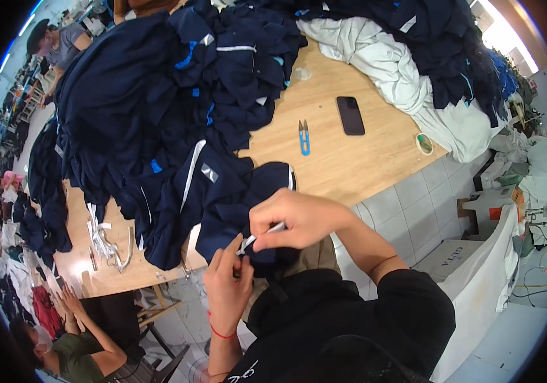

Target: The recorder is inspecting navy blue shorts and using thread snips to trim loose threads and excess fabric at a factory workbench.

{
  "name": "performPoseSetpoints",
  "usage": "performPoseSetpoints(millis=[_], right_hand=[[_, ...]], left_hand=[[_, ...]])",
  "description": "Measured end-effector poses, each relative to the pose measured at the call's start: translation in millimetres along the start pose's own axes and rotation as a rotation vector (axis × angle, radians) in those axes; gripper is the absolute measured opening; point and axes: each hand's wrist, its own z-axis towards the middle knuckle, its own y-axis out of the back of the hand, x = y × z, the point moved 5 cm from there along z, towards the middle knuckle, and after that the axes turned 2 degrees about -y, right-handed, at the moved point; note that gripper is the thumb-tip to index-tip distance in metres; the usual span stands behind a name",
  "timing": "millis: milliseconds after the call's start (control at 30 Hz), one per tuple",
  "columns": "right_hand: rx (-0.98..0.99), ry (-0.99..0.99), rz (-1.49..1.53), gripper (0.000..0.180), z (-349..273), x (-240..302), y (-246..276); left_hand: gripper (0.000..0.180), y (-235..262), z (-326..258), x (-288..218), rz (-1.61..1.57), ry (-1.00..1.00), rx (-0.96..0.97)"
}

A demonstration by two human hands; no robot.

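Observation:
A navy garment (229,198) with white piping and a small grey patch spreads over the table edge in front of me. Along its near edge, my left hand (229,277) is closed, pinching a narrow white strip (248,244) by the fingertips. My right hand (299,220) is curled just above and to the right, gripping the same pale strip, part of which shows between its fingers. How the strip joins the cloth is hidden by my fingers. Blue-handled thread snips (304,138) lie on the table beyond my right hand.
A large heap of navy garments (120,96) covers the table's left and far side. A black phone (350,116), white cloth (382,57) and a small round dish (424,144) are on the right. White strips (102,236) lie left. A co-worker (82,345) sits at lower left.

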Motion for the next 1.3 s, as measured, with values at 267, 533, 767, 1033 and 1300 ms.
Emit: performPoseSetpoints(millis=[267,533,767,1033,1300], right_hand=[[-0.091,0.283,-0.458,0.028,1.9,13.1,-46.3],[0.439,0.135,-0.805,0.024,-3.7,-10.2,-123.9],[0.278,0.405,-0.704,0.022,-4.5,-31.3,-171.5],[-0.185,0.269,-0.479,0.026,36.9,-37.3,-83.9],[-0.155,-0.143,-0.352,0.026,35.2,-70.0,-110.2]], left_hand=[[0.017,27.4,6.0,28.7,0.268,-0.136,-0.158],[0.033,8.1,12.5,111.1,-0.791,0.545,0.353],[0.030,-54.2,-24.9,106.8,-0.856,0.721,0.179],[0.008,-26.7,-54.1,91.0,-1.083,0.547,0.194],[0.016,-11.6,-34.7,82.1,-0.760,0.475,0.124]])
